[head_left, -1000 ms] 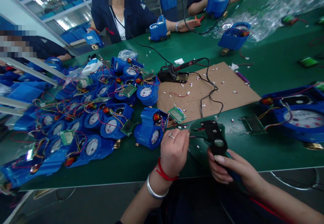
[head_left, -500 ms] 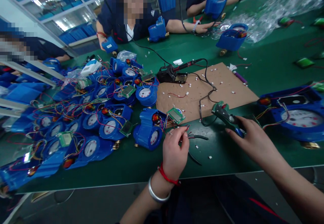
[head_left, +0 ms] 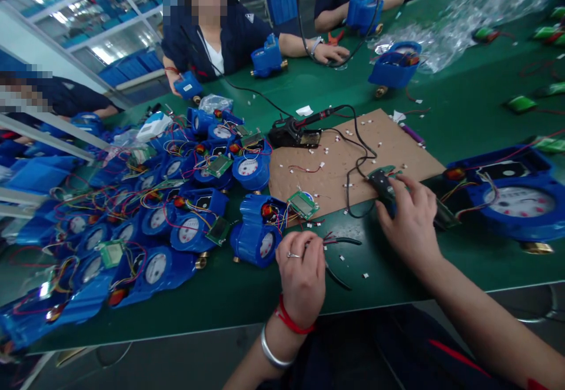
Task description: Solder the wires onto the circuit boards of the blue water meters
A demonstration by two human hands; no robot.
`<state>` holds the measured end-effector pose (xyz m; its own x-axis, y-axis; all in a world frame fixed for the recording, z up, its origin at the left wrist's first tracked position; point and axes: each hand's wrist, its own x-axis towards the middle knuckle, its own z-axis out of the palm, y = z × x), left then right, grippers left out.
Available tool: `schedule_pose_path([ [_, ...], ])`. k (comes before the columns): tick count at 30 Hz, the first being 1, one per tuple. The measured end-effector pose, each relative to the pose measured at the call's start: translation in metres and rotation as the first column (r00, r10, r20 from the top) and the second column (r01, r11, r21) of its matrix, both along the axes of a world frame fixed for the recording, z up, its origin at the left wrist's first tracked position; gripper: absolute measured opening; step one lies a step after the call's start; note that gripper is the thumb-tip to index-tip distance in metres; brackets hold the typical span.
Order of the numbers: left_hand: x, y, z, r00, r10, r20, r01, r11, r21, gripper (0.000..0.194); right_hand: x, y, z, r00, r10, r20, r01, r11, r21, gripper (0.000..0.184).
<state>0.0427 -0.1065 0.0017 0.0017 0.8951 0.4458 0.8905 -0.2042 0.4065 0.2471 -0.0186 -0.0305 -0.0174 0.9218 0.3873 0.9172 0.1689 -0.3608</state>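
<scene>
My left hand [head_left: 302, 272], with a ring and a red cord bracelet, is closed, its fingers curled downward over the bench. Whatever is between its fingertips is hidden. Right beside them lie black cables [head_left: 346, 240] with thin bared-out wires. My right hand [head_left: 410, 213] has its fingers apart over a dark-handled plier-like hand tool [head_left: 379, 181] lying at the front edge of the cardboard. Just left of my left hand is a blue water meter [head_left: 256, 234] with a small green circuit board [head_left: 302, 205] wired to it.
Several blue meters with tangled wires crowd the left [head_left: 185, 231]. A soldering iron in its stand [head_left: 293, 131] rests by the cardboard sheet [head_left: 397, 143], which is strewn with small white connectors. Another large meter [head_left: 521, 202] is at the right. Co-workers [head_left: 220, 43] sit across the green bench.
My right hand has moved left and forward, lowering the plier-like tool to the cardboard and spreading its fingers. My left hand has turned palm-down and curled, slightly lower. The camera view has shifted a little.
</scene>
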Motion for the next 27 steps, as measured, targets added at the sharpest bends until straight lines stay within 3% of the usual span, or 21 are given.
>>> schedule_pose_path([
  [2, 0.0, -0.003, -0.005, 0.999, 0.014, -0.039, -0.014, 1.0, 0.0, 0.017, -0.016, 0.003, 0.007, 0.978, 0.202, -0.048, -0.203, 0.979, -0.015, 0.04],
  [5, 0.003, -0.004, -0.014, 0.997, -0.041, -0.07, 0.039, 0.999, -0.038, 0.022, -0.043, 0.021, 0.008, 0.906, 0.423, -0.005, -0.416, 0.89, -0.185, 0.033],
  [8, 0.009, -0.002, -0.022, 0.997, -0.051, -0.065, 0.041, 0.989, -0.14, 0.023, -0.065, 0.044, 0.004, 0.892, 0.439, 0.106, -0.379, 0.856, -0.352, 0.029],
  [11, 0.014, 0.005, -0.028, 1.0, -0.027, -0.016, 0.022, 0.968, -0.248, 0.02, -0.079, 0.054, 0.001, 0.886, 0.443, 0.136, -0.36, 0.843, -0.399, 0.03],
  [18, 0.014, 0.028, -0.04, 0.989, 0.028, 0.147, 0.021, 0.948, -0.318, 0.013, -0.069, 0.048, 0.004, 0.825, 0.565, 0.03, -0.472, 0.717, -0.512, 0.023],
  [21, 0.013, 0.035, -0.043, 0.979, 0.047, 0.199, 0.019, 0.949, -0.316, 0.013, -0.055, 0.064, 0.016, 0.832, 0.553, -0.034, -0.489, 0.704, -0.516, 0.022],
  [24, 0.015, 0.04, -0.045, 0.972, 0.05, 0.229, 0.025, 0.95, -0.311, 0.017, -0.047, 0.091, 0.028, 0.87, 0.474, -0.14, -0.481, 0.749, -0.455, 0.022],
  [26, 0.018, 0.043, -0.045, 0.972, 0.048, 0.231, 0.027, 0.951, -0.309, 0.018, -0.05, 0.111, 0.031, 0.847, 0.316, -0.427, -0.485, 0.788, -0.38, 0.019],
  [27, 0.02, 0.045, -0.045, 0.973, 0.047, 0.225, 0.026, 0.951, -0.309, 0.017, -0.054, 0.121, 0.03, 0.779, 0.21, -0.591, -0.481, 0.805, -0.348, 0.018],
])
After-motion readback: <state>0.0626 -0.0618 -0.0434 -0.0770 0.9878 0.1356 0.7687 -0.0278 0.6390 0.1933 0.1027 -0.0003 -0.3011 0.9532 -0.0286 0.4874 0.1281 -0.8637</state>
